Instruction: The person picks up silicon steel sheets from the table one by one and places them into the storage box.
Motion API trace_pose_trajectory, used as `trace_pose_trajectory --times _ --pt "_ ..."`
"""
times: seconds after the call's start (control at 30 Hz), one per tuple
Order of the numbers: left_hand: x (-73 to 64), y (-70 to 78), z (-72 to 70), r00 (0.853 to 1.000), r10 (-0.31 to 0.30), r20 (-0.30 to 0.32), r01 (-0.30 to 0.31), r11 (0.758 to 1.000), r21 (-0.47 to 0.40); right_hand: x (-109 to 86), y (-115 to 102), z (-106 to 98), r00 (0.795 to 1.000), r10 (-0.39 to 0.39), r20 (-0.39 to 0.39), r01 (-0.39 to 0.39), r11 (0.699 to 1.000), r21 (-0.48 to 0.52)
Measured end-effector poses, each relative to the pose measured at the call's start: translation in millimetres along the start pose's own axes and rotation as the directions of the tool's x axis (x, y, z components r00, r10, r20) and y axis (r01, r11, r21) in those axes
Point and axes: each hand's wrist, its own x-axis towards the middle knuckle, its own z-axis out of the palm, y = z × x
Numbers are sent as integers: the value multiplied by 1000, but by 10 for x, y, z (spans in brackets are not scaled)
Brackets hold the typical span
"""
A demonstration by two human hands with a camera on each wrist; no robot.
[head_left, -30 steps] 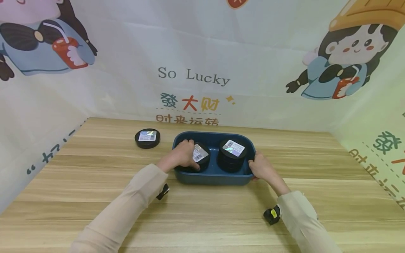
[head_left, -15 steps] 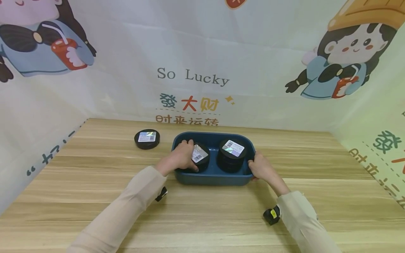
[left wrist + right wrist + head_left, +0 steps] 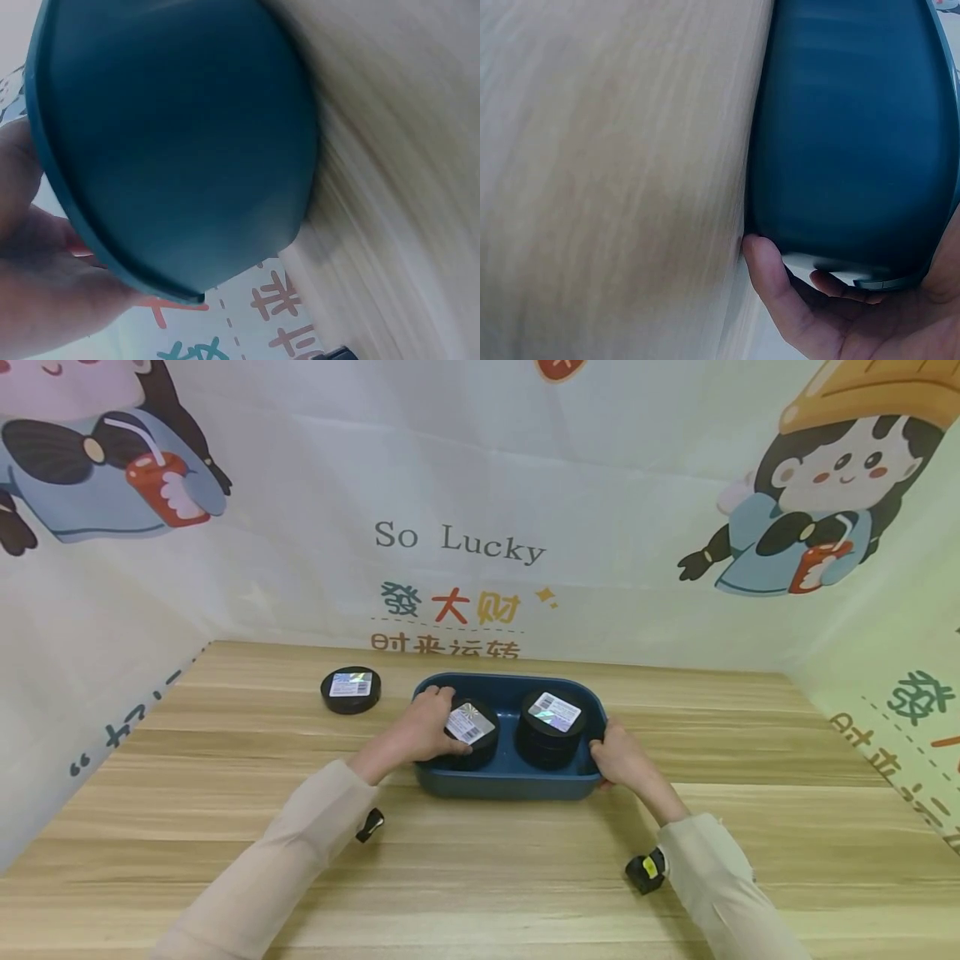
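A dark blue plastic storage box (image 3: 508, 787) sits on the wooden table in the head view. Inside it, flat round black discs with silver-white labels form a right stack (image 3: 550, 727); a labelled disc (image 3: 472, 731) lies at the left, what is under it partly hidden. My left hand (image 3: 420, 722) is over the box's left end, thumb and fingers spread at the left disc's edge. Whether they still touch it is hard to tell. My right hand (image 3: 621, 753) grips the box's right end, thumb over the rim; in the right wrist view its fingers (image 3: 769, 266) curl outside the wall.
Another labelled black disc (image 3: 351, 690) lies flat on the wooden table (image 3: 510, 877), left of the box. A printed cloth backdrop (image 3: 465, 468) stands behind the table and along both sides.
My left hand has shifted left from the left disc, uncovering more of its label. The right hand and the box have stayed in place.
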Motion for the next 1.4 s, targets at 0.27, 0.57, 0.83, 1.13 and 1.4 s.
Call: trace_pose_trajectory --times 0.27,0.57,0.83,1.13,1.4 --pt "-23 -129 -62 981 54 -186 -89 979 -183 -2 4 0 1000 -3 -1 3 1000 5" --pt "-115 -263 -185 952 21 -306 -110 955 -276 -16 -3 -21 1000 0 5 0 1000 -3" --pt "-183 -417 -258 954 -54 -293 -38 954 -299 -19 1 -14 1000 1 6 -1 1000 10" --pt "-254 -605 -321 947 -113 -301 7 943 -332 -25 -13 -14 1000 6 10 -6 1000 1" --pt "-322 -796 -345 941 -173 -290 63 933 -354 -18 -18 -9 1000 6 8 -6 1000 -8"
